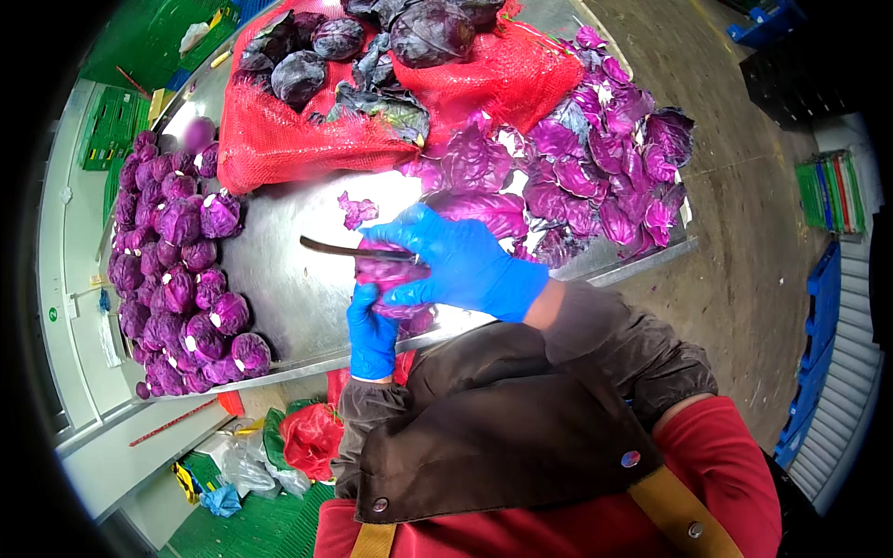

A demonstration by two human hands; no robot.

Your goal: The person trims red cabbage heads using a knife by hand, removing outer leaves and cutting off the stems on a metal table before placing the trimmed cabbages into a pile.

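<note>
Both my hands wear blue gloves and hold a red cabbage above the near edge of the metal table. My left hand supports it from below and from the left. Over its right side lies my right hand, which also grips a knife; the dark curved blade points left across the cabbage, and the handle is hidden in the fingers. A small torn leaf piece lies just beyond. To the right spreads a heap of loose purple leaves.
Many trimmed red cabbages are piled at the table's left end. A red mesh sack at the back bears darker, untrimmed cabbages. Bags lie on the green floor mat below left. Blue crates stand far right.
</note>
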